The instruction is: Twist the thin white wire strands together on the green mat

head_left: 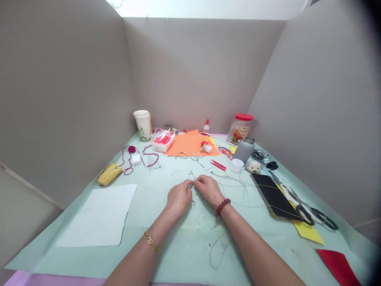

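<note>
My left hand [180,197] and my right hand [209,190] meet near the middle of the table, fingertips almost touching. Both are closed in a pinch on a thin greenish cord, most of it hidden by the fingers. Loose strands of the same thin cord [235,180] trail over the table to the right of my right hand. Another loop of cord [218,250] lies between my forearms. Small scraps [191,173] are scattered just beyond my fingertips. A red lighter [218,165] rests a little farther off.
At right lie a black phone [275,196], scissors [297,200], a grey bottle [244,151] and a red-lidded jar [239,129]. White paper [98,216] and a yellow corn-shaped object [109,174] are at left. Behind stand a tissue pack [163,141], orange paper [187,143] and white cups [143,125].
</note>
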The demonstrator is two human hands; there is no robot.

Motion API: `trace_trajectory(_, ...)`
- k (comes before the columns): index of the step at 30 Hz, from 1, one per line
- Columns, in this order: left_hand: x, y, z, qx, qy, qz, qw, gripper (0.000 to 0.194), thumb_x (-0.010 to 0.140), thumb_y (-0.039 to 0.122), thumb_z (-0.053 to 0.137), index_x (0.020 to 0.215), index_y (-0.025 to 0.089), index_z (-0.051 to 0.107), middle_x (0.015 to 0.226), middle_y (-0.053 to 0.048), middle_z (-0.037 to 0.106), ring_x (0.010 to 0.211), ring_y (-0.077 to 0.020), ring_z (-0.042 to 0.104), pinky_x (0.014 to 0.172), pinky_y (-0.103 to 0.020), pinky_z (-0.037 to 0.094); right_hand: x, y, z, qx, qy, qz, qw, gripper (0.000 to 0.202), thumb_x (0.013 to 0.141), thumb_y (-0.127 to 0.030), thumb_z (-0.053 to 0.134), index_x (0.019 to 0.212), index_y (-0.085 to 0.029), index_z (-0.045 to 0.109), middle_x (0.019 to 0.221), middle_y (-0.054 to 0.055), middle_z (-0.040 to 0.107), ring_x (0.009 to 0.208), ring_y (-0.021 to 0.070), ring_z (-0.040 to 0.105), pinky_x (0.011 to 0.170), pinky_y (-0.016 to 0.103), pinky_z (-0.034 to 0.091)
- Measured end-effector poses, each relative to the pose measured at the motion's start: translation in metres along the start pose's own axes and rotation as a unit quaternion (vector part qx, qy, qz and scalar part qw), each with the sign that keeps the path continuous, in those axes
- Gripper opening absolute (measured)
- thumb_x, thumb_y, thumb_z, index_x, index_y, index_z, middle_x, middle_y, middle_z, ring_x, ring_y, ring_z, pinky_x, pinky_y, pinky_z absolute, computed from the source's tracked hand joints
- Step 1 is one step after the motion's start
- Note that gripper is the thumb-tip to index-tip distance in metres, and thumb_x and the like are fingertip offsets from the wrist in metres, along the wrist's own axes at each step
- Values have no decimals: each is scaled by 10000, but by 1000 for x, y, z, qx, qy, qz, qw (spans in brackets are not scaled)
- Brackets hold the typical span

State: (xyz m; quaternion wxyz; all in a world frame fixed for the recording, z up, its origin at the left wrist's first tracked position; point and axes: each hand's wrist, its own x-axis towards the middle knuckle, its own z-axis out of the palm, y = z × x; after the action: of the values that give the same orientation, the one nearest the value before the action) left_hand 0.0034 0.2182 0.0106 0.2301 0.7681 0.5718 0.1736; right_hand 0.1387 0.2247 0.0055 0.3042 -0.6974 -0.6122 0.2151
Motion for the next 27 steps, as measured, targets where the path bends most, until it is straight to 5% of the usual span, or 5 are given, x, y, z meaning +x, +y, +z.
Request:
trace_trajectory(7,-3,1,4,39,-3,0,999,381,809,185,353,1133,264,537,907,-53,671,874,-196,606,728,-263,405,5,-13,-9,175,-93,183,963,134,623,-147,528,531,-169,433,409,-77,284,404,59,233,414,230,164)
trace_trajectory(22,3,-5,0,-26,-35,19,999,414,793,175,361,1154,244,554,1081,-67,636,1004,-201,572,833,-287,407,13,-14,-2,249,-106,277,922,309,628,-87,490,494,-206,238,391,-104,171,382,36,130,360,194,122)
trace_trajectory(27,6,-5,-16,-6,-57,50,997,385,791,191,358,1084,239,603,1076,-67,635,1011,-199,563,846,-284,402,13,-13,-1,258,-98,274,921,337,614,-76,500,497,-211,214,382,-108,158,382,35,127,358,192,110)
